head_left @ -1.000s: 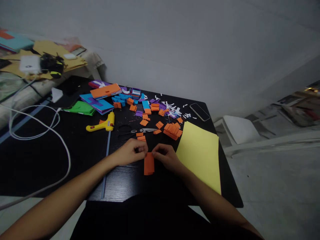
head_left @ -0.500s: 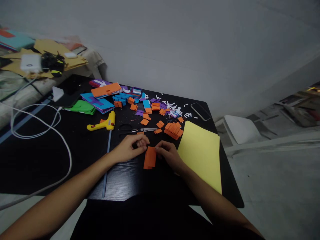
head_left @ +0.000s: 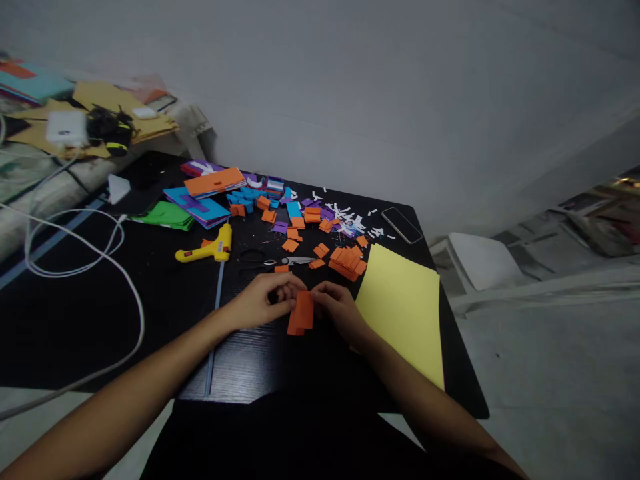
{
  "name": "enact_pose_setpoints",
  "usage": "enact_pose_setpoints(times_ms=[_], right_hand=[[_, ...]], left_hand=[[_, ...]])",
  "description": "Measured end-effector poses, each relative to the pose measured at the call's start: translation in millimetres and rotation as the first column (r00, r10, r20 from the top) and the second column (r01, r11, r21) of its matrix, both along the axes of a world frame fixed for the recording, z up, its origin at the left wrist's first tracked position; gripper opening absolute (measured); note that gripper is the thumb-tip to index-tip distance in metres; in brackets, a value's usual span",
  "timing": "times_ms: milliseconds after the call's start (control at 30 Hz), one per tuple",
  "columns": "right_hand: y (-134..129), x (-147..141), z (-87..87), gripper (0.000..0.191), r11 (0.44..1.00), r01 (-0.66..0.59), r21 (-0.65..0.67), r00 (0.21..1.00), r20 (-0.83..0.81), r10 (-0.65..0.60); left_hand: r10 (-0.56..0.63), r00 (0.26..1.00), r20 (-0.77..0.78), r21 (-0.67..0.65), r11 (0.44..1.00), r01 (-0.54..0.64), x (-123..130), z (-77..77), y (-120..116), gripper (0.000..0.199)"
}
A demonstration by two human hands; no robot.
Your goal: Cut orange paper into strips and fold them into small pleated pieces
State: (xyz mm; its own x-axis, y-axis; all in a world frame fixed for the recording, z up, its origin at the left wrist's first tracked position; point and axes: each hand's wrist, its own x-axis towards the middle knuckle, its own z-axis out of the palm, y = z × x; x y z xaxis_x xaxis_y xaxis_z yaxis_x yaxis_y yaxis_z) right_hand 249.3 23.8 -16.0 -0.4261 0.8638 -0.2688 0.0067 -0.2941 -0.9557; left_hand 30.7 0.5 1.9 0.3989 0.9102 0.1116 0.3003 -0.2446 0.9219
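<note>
Between my hands is a folded strip of orange paper (head_left: 303,312), its folds hanging toward me over the black table. My left hand (head_left: 270,299) pinches its upper left edge with thumb and curled fingers. At the upper right corner, my right hand (head_left: 336,303) grips the same paper between thumb and forefinger. Just beyond my left hand lie open scissors (head_left: 295,261) with dark handles. Several small folded orange paper pieces (head_left: 345,261) are heaped past my right hand, and more are scattered farther back.
A yellow glue gun (head_left: 215,247) lies left of the scissors. Yellow paper sheets (head_left: 400,307) sit at the right, with a phone (head_left: 401,225) behind. White paper scraps (head_left: 350,220) and stacked coloured paper (head_left: 200,205) are at the back. A white cable (head_left: 135,293) loops across the left side.
My left hand has moved slightly right, onto the orange paper's edge. The paper has shifted a little up and right, and its folds look slightly more spread.
</note>
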Motion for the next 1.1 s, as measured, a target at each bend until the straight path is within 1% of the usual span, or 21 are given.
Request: enact_pose_setpoints(times_ms=[133,333,567,633,733,767,867,967,1000,1100], right_hand=[[-0.4,0.1,-1.0,0.020,1.000,0.000,-0.026,1.000,-0.005,0.000],[-1.6,-1.0,0.6,0.023,0.998,0.023,-0.066,1.000,-0.006,-0.023],[-2.4,-1.0,0.9,0.024,0.999,0.028,-0.047,1.000,0.005,-0.027],[-2.8,-1.4,1.1,0.026,0.999,0.024,-0.035,1.000,0.005,-0.024],[-2.9,-2.3,1.3,0.032,1.000,0.006,-0.002,1.000,-0.018,-0.006],[-2.9,-2.5,1.1,0.034,1.000,-0.003,0.010,1.000,-0.028,0.003],[-3.1,-2.8,-0.3,0.037,0.998,-0.024,0.052,0.999,-0.040,0.026],[-4.0,-2.8,-1.8,0.034,0.995,-0.015,0.101,1.000,0.001,0.015],[-4.3,-2.8,-2.1,0.033,0.993,-0.010,0.117,1.000,0.016,0.008],[-4.4,-2.4,-2.4,0.029,0.990,-0.006,0.142,0.999,0.035,0.002]], left_hand=[[0.015,1.000,-0.018,0.001,1.000,-0.015,1.9,-0.9,-0.6,0.022],[-0.005,1.000,-0.008,-0.001,1.000,0.005,1.9,-2.6,-0.5,0.022],[-0.002,1.000,-0.006,-0.009,1.000,0.002,4.0,-7.0,-0.2,0.022],[0.020,1.000,-0.003,0.000,1.000,-0.020,5.7,-10.1,-0.2,0.020],[0.096,0.995,0.005,0.028,0.995,-0.096,8.0,-14.5,0.2,0.012],[0.126,0.992,0.004,0.041,0.991,-0.126,8.4,-15.5,0.5,0.013],[0.189,0.982,-0.003,0.075,0.979,-0.188,8.8,-16.1,1.6,0.024],[0.210,0.978,0.008,0.046,0.977,-0.210,9.1,-14.5,1.8,0.015],[0.212,0.977,0.020,0.027,0.977,-0.212,9.4,-14.3,1.5,0.017],[0.206,0.976,0.078,-0.019,0.979,-0.205,11.1,-16.1,-0.2,0.034]])
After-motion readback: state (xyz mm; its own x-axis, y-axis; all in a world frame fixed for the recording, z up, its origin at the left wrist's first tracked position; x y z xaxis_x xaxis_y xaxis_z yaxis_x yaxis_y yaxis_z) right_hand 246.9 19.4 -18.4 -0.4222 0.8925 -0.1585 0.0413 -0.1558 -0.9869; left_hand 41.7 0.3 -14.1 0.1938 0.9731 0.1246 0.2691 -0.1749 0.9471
